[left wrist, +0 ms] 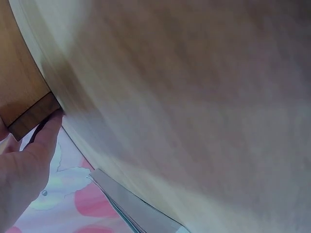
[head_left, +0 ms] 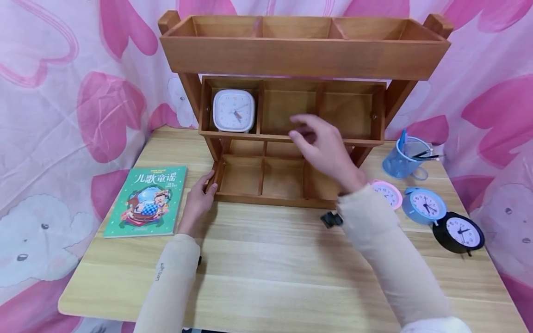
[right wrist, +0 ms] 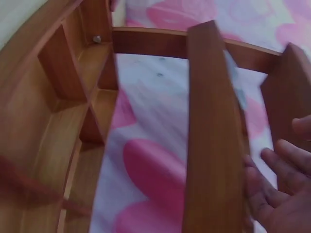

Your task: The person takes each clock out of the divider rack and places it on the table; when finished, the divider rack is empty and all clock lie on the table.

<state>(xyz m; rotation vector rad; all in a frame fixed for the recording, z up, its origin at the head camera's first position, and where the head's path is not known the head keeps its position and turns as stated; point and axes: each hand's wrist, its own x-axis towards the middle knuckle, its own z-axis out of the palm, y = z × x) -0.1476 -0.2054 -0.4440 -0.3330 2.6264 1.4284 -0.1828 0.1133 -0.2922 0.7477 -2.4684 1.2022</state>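
Note:
A three-tier wooden shelf rack (head_left: 304, 51) stands at the back of the table. A white square clock (head_left: 233, 110) sits in the left compartment of the middle tier. My left hand (head_left: 201, 194) rests against the rack's bottom left corner (left wrist: 29, 114), fingers touching the wood. My right hand (head_left: 322, 145) hovers in front of the middle tier with relaxed, spread fingers, holding nothing; in the right wrist view its fingers (right wrist: 279, 189) lie beside a wooden board (right wrist: 214, 136).
A green children's book (head_left: 145, 200) lies left of the rack. At the right stand a blue mesh pen cup (head_left: 405, 159), a pink clock (head_left: 388, 193), a blue clock (head_left: 424, 206) and a black clock (head_left: 459, 232). Pink heart cloth surrounds the table (head_left: 266, 277).

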